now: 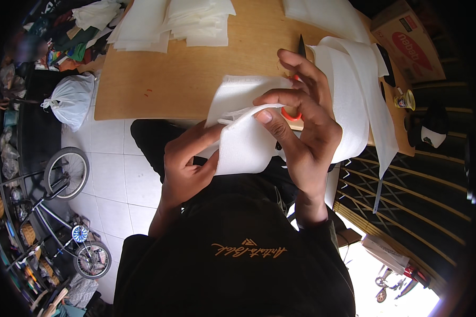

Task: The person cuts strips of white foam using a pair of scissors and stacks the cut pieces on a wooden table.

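Between my two hands, above my lap at the table's near edge, is a folded piece of white mesh fabric. My left hand grips its left side, with fingers tucked at the fold. With thumb and index finger, my right hand pinches the upper edge of the fabric; its other fingers are raised. Scissors with red-orange handles lie behind my right hand, partly hidden by it; a dark pointed blade shows beyond the fingers.
Stacks of white fabric pieces lie at the far side of the wooden table. A long white fabric length drapes over the right edge. Near it are a cardboard box and a yellow cup. A white bag and bicycle stand left.
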The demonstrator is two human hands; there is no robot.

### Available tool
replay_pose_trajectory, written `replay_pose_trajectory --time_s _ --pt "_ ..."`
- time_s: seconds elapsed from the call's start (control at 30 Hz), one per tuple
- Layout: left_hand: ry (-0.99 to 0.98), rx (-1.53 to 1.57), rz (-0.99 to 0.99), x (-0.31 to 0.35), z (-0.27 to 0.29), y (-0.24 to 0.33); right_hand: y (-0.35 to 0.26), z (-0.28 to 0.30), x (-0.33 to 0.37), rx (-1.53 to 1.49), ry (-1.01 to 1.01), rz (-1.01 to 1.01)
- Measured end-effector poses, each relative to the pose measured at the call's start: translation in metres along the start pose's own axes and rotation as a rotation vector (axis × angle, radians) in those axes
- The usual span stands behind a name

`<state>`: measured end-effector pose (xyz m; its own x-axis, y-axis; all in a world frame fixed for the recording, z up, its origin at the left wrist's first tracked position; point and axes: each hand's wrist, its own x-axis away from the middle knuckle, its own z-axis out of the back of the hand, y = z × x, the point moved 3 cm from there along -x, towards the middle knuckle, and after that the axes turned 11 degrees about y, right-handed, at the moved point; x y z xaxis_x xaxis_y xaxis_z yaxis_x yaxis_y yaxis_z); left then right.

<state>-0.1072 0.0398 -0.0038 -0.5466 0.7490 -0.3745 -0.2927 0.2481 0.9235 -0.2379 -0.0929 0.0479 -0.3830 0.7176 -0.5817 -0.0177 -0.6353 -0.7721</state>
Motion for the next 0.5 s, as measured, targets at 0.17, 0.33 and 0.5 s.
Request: replay_pose_trajectory --time_s 0.17,0.33,0.5 --pt "0.063 -0.044 -0.052 0.002 -0.005 -0.004 0.008 -0.006 0.002 -0.345 -0.032 -0.378" --pt "0.117 -0.158 -0.158 -0.005 -0.014 0.003 0.012 -0.007 -0.001 -0.465 -0.036 -0.393" --pt "0.221 -0.31 -0.342 -0.008 -0.02 0.002 0.013 -0.005 0.004 -0.52 -0.041 -0.489"
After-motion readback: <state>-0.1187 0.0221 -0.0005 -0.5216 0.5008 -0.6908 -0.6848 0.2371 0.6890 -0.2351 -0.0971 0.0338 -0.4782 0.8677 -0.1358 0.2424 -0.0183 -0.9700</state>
